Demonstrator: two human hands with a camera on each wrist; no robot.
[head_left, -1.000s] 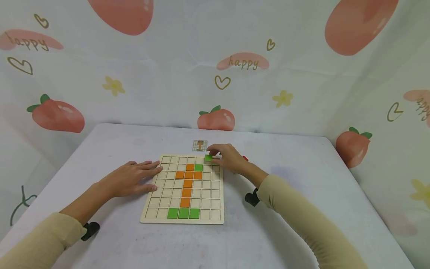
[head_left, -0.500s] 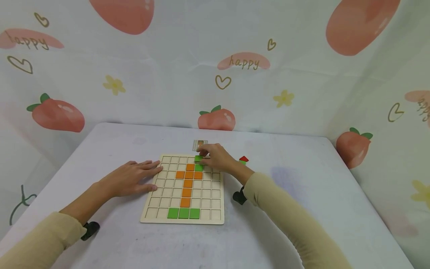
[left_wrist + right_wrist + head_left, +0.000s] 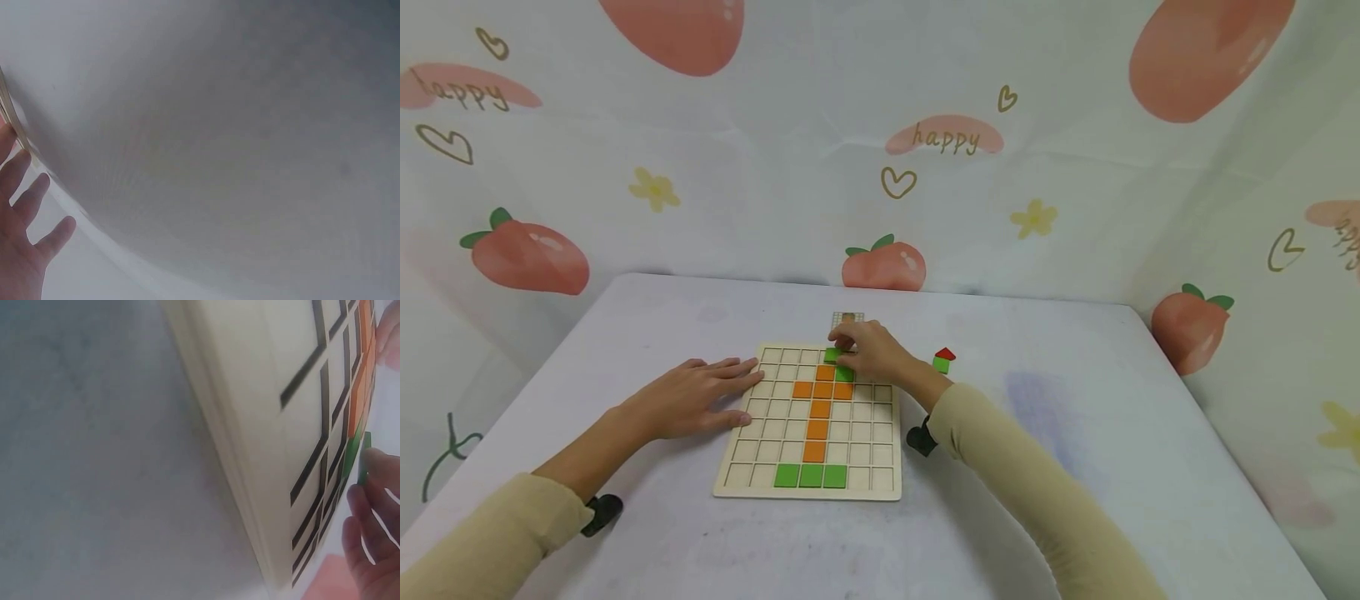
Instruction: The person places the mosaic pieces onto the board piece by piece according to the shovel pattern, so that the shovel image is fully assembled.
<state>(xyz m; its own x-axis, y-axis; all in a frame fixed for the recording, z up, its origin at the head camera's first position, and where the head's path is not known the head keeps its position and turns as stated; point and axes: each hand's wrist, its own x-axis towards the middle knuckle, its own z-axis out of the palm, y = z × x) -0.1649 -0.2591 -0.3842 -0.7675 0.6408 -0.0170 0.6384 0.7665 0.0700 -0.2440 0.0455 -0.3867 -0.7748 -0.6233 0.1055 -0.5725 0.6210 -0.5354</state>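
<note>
A wooden grid board (image 3: 775,433) lies on the table, bearing several orange and green square tiles. My right hand (image 3: 880,354) pinches a green tile (image 3: 832,355) over the top row, just above the column of orange tiles (image 3: 819,409); the right wrist view also shows that green tile (image 3: 365,456) between the fingertips. Part of another green tile (image 3: 845,375) shows below the hand. My left hand (image 3: 688,402) touches the board's left edge with its fingers spread; in the left wrist view the hand (image 3: 25,231) is at the lower left.
Behind the right hand lies a small pattern card (image 3: 848,317), partly covered. A red triangular piece (image 3: 945,354) and a green piece (image 3: 942,365) lie right of the board. A printed cloth (image 3: 760,167) hangs behind the table.
My right hand has moved left along the board's top row with the green tile. The red and green pieces to the right have come into fuller view. My left hand has stayed still.
</note>
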